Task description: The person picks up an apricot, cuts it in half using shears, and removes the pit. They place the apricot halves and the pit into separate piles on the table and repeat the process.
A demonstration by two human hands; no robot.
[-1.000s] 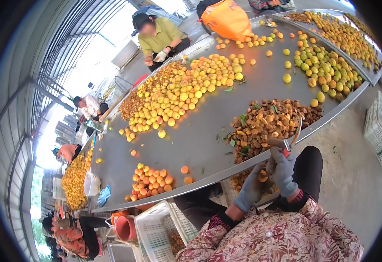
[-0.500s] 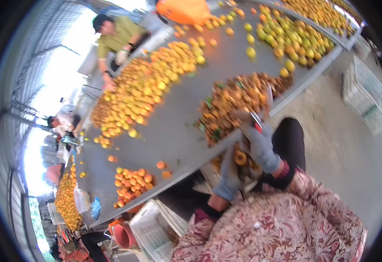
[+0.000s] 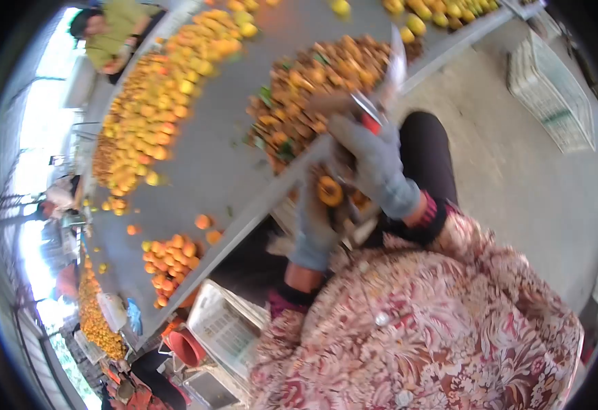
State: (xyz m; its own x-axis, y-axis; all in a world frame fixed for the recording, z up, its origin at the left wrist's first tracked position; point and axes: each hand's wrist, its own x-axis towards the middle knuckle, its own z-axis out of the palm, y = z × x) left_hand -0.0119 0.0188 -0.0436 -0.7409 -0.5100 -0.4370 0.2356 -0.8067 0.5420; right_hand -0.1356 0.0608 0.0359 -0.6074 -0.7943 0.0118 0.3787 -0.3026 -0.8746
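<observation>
My right hand (image 3: pixel 374 157), in a grey glove, is closed round the red handle (image 3: pixel 371 123) of a knife. Its pale blade (image 3: pixel 396 65) points up and away from me, blurred by motion. My left hand (image 3: pixel 315 229), also gloved, is lower and to the left, just past the table edge. It is closed against an orange fruit (image 3: pixel 330 191) with a dark centre; its fingertips are partly hidden and smeared. Beyond both hands lies a heap of brownish-orange pieces (image 3: pixel 306 85) with some green leaves on the metal table (image 3: pixel 227 123).
A long bank of yellow-orange fruit (image 3: pixel 155 116) covers the table's far side, where a person (image 3: pixel 118 34) works. A smaller orange pile (image 3: pixel 169 263) is near the left edge. White crates (image 3: pixel 224 321) stand below it; another crate (image 3: pixel 552 89) is on the right floor.
The view has swung, so the table, heaps and crates sit higher and farther left. My right hand keeps the knife, and the fruit stays beside my left hand.
</observation>
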